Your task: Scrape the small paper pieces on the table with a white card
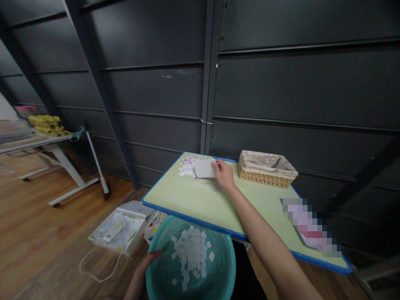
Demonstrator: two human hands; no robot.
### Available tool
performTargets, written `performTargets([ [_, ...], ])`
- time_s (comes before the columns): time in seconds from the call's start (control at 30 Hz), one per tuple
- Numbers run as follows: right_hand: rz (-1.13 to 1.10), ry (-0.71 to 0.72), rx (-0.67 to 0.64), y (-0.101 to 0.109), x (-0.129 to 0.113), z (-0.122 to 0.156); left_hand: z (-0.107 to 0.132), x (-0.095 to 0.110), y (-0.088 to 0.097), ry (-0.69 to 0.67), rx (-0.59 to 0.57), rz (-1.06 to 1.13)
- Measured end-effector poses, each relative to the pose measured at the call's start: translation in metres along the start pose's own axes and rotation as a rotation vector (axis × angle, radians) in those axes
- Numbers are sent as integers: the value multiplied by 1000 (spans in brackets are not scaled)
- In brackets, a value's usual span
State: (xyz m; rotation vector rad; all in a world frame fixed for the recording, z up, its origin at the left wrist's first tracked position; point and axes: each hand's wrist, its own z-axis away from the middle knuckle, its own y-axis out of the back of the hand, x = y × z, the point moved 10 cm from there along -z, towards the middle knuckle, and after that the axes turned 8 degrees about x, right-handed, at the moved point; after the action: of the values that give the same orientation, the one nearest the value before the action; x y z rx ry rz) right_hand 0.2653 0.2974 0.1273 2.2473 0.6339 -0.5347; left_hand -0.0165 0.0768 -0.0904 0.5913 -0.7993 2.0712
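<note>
My right hand (223,173) is closed on one end of a flat white scraper-like plate (205,168), held over the far side of the yellow-green table (187,200). Beside the plate's left edge lies a pile of small white and pinkish paper pieces (187,166). Below the table's front edge, my left hand (150,260) grips the left rim of a teal plastic basket (231,266), thumb over the rim. Many small white paper squares (192,252) lie in that basket. The other fingers of my left hand are hidden behind its wall.
A lined wicker basket (265,177) stands at the table's back right, and a blurred-out flat item (308,227) lies at the right. On the floor at left is an open white box (120,233) with a cord. Dark metal panels (156,91) rise behind the table.
</note>
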Motion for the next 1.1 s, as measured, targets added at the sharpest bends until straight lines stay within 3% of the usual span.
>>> performTargets([
  [1.1,-184,-24,10,-5,2,2,5,2,-6,19,-20,70],
])
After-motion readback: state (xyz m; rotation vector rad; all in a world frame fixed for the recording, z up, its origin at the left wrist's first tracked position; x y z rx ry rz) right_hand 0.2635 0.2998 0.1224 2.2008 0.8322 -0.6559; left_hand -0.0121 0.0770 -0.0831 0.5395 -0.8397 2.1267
